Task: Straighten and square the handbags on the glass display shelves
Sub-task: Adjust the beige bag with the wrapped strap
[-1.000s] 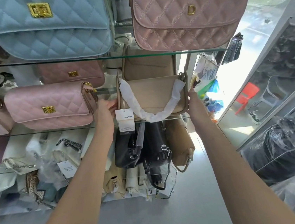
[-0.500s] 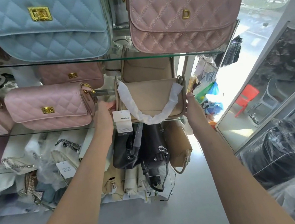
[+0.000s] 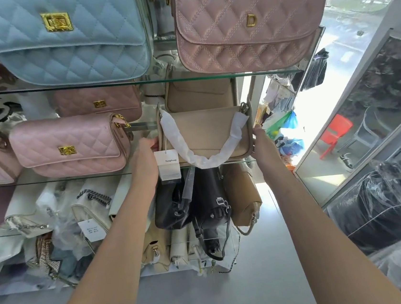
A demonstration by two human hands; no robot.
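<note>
The middle glass shelf (image 3: 47,180) is carrying the beige handbag (image 3: 207,133) at its right end, standing upright and facing front. The hands are staying well apart, one at each end of it; over the last second the bag is barely shifting, so squaring looks nearly finished. The left hand (image 3: 144,153) is curling round the left end. The right hand (image 3: 262,142) is touching the right end, fingers hidden, so its grip is unclear. The paper-wrapped handle (image 3: 205,160) and hang tag (image 3: 167,165) are drooping over the shelf edge.

The middle glass shelf (image 3: 48,181) carries a pink quilted bag (image 3: 69,146) beside a beige bag (image 3: 207,136).
</note>
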